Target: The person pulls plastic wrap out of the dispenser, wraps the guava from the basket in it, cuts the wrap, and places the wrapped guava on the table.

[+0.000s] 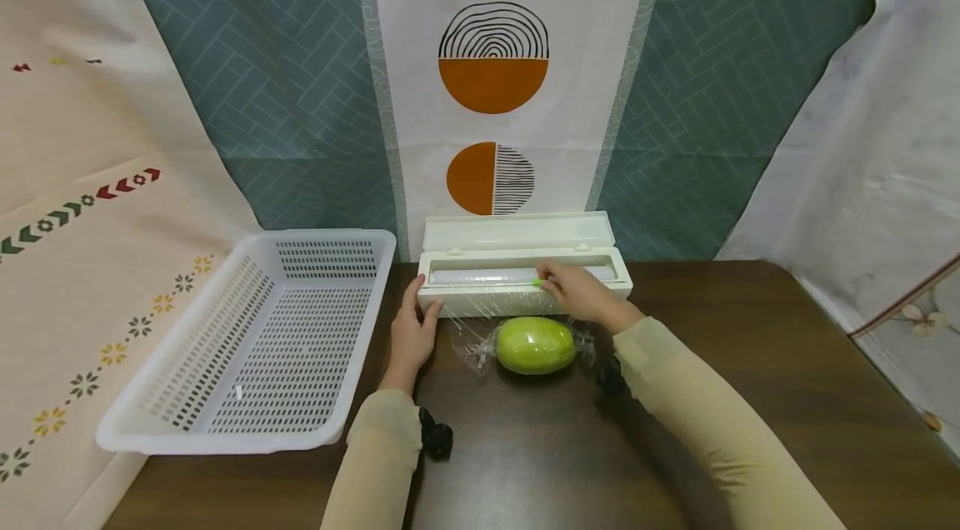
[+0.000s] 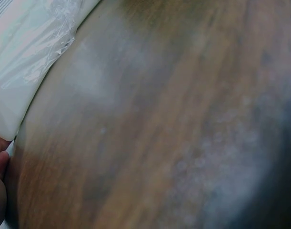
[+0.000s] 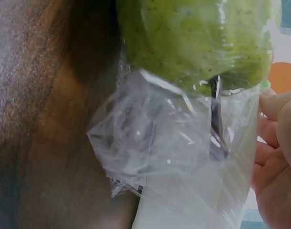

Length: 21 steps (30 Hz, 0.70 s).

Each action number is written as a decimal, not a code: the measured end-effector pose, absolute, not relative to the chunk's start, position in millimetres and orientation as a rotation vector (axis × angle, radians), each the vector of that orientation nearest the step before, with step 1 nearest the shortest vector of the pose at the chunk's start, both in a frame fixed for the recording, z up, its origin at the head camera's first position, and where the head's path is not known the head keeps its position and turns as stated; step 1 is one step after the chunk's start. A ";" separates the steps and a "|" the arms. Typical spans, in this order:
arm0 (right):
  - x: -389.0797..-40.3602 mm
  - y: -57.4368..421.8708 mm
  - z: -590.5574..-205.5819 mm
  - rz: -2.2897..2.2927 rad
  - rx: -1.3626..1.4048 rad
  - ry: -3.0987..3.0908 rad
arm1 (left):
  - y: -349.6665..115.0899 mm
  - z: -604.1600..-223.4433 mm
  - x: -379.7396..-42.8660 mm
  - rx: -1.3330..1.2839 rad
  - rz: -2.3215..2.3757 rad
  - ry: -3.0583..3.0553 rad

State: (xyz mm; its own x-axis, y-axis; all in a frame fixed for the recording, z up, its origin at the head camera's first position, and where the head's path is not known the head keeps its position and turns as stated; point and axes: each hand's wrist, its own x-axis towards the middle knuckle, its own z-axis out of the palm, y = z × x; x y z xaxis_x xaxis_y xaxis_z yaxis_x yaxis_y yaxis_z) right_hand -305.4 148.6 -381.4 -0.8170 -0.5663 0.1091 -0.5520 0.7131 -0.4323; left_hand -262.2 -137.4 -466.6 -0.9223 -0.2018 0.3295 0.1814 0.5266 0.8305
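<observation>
A white cling film dispenser (image 1: pixel 480 302) stands at the back of the table, its lid raised and the film roll (image 1: pixel 480 276) visible inside. My left hand (image 1: pixel 411 337) grips its left end, thumb at the front. At the dispenser's front edge, right of centre, my right hand (image 1: pixel 583 293) pinches a small green slider (image 1: pixel 537 282). Just in front lies an oval green fruit (image 1: pixel 536 345), wrapped in clear film that stretches back to the dispenser. Loose film (image 3: pixel 140 129) bunches at the fruit's end in the right wrist view. The left wrist view catches only some fingers (image 2: pixel 1 164) beside the dispenser.
A white perforated plastic basket (image 1: pixel 360 363) sits on the left of the table, with a small white scrap (image 1: pixel 239 392) in it. Patterned cloths (image 1: pixel 300 97) hang behind and at both sides. The brown table (image 1: pixel 720 347) extends to the right.
</observation>
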 end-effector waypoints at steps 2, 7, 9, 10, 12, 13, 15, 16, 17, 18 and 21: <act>-305.7 149.9 -381.8 -0.711 -0.936 2.874 | -137.2 -466.7 -262.5 0.019 -1.374 -2.386; -305.8 151.1 -382.6 -0.708 -0.918 2.875 | -137.1 -467.4 -263.0 0.011 -1.376 -2.385; -305.9 151.0 -382.4 -0.707 -0.904 2.873 | -137.2 -467.6 -263.3 0.014 -1.377 -2.385; -305.8 151.0 -382.4 -0.707 -0.903 2.870 | -137.3 -467.6 -263.4 0.014 -1.378 -2.383; -305.8 151.0 -382.5 -0.701 -0.898 2.868 | -137.3 -467.8 -263.7 0.017 -1.385 -2.381; -305.8 151.0 -382.6 -0.701 -0.896 2.869 | -137.5 -468.1 -263.8 0.017 -1.383 -2.380; -305.7 151.3 -382.7 -0.697 -0.893 2.869 | -137.7 -468.5 -264.0 0.014 -1.380 -2.380; -305.9 151.4 -382.9 -0.696 -0.893 2.872 | -137.8 -468.7 -264.1 0.012 -1.378 -2.379; -306.1 151.5 -383.0 -0.692 -0.893 2.874 | -137.9 -468.8 -264.1 0.010 -1.377 -2.379; -306.4 151.8 -383.0 -0.690 -0.892 2.877 | -138.0 -468.9 -264.1 0.010 -1.376 -2.379; -307.6 152.5 -383.1 -0.674 -0.895 2.889 | -138.2 -468.6 -264.0 0.009 -1.375 -2.377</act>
State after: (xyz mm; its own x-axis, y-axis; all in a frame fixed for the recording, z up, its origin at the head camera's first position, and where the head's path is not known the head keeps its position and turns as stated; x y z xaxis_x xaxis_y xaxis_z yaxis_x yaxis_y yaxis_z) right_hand -307.6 152.5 -383.1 -0.8322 -0.5478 0.0855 -0.5290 0.7384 -0.4181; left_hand -264.0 -138.2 -468.6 -0.9228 -0.1982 0.3304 0.1876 0.5180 0.8346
